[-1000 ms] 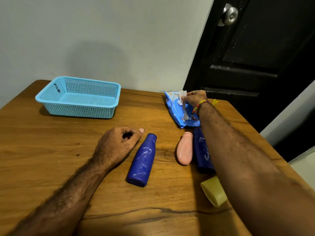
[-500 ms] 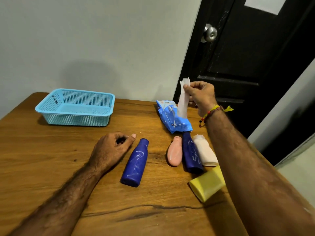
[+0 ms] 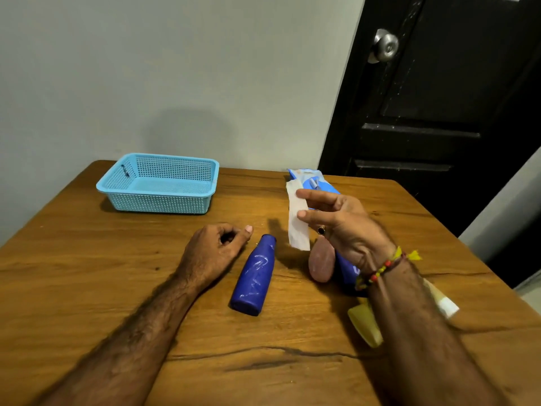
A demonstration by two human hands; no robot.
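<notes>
My right hand point(image 3: 345, 227) is raised above the wooden table point(image 3: 87, 273) and pinches a white wipe point(image 3: 297, 227) between thumb and fingers; the strip hangs down. Behind it lies the blue wipes packet point(image 3: 319, 183). My left hand point(image 3: 213, 253) rests on the table, loosely curled and holding nothing, just left of a dark blue bottle point(image 3: 254, 276) lying on its side. A pink bottle point(image 3: 320, 265) and a second blue bottle point(image 3: 347, 271) lie under my right wrist, partly hidden.
A light blue mesh basket point(image 3: 158, 200) stands at the back left of the table. A yellow bottle point(image 3: 366, 326) and a pale tube point(image 3: 445, 303) lie near my right forearm. A black door point(image 3: 439, 112) is behind the table's right side.
My right hand pulled the wipe out of the packet, lifted it, then brought it down and toward me. My left hand stayed still beside the blue bottle.
</notes>
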